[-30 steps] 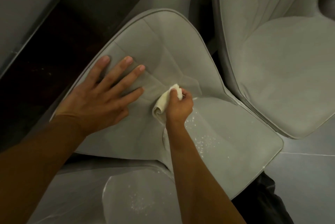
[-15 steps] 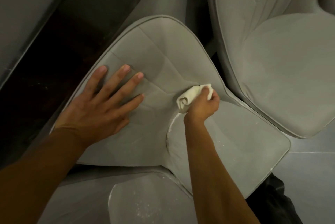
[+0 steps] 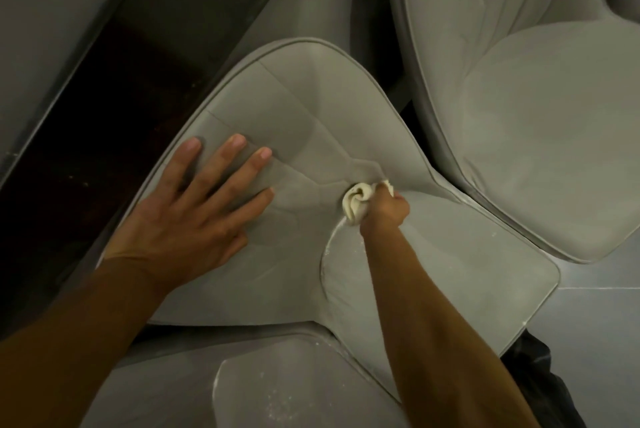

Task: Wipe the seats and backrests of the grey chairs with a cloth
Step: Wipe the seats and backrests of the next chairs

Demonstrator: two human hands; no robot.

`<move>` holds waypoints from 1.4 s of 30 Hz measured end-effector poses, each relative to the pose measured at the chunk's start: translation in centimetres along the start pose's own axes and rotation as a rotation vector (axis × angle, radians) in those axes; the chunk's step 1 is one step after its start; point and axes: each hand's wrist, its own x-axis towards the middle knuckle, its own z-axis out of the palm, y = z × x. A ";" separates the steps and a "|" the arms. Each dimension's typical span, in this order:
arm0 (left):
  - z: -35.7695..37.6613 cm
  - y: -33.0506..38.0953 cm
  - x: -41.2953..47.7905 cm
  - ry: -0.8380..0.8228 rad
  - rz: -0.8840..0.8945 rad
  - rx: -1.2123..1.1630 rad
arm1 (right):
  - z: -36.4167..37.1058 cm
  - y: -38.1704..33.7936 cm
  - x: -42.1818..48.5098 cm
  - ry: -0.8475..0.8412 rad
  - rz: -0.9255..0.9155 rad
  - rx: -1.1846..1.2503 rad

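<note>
A: On the left side of the backrest [image 3: 311,105], what is the left hand [image 3: 183,216] doing?

B: It lies flat on the fabric with its fingers straight and spread, gripping nothing.

A: And the cloth [image 3: 356,204]?

B: It's to the right of that hand, apart from the fingertips, at the crease where the backrest meets the seat [image 3: 467,254]. It's a pale cream wad, rolled into soft folds.

A: What has hold of it?

B: The right hand [image 3: 386,211], with its fist curled tight round it, pressing it into the upholstery.

A: And the chair's surface?

B: Matte grey and suede-like. Stitched seams fan in toward the crease, and there's a piped rim. A thin white powdery line curves from the cloth along the near seat seam.

A: Farther right?

B: A second chair [image 3: 536,150] stands just beside it, with the same rounded grey shell, and pale floor tiles [image 3: 606,341] lie beyond the seat's corner.
</note>
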 end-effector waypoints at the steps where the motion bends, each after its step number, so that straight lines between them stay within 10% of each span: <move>1: 0.0 -0.1 0.0 -0.002 0.003 0.000 | 0.1 -0.5 0.0 0.002 -0.033 0.028; 9: -0.1 -0.1 0.0 -0.004 0.003 0.004 | -0.7 -0.7 -6.8 -0.184 -0.462 0.035; 18: -0.2 0.1 0.2 0.013 -0.014 -0.024 | -0.6 3.2 0.6 -0.071 -0.103 -0.232; 30: 0.1 0.0 0.0 -0.005 -0.002 0.013 | -2.5 3.0 -8.7 -0.391 -0.768 -0.211; 37: 0.0 0.0 0.0 -0.005 -0.005 0.016 | -2.8 10.0 -3.3 -0.357 -0.089 -0.713; 42: 0.0 -0.1 -0.1 -0.019 0.014 0.042 | -1.6 11.3 -3.5 -0.307 -0.019 -0.437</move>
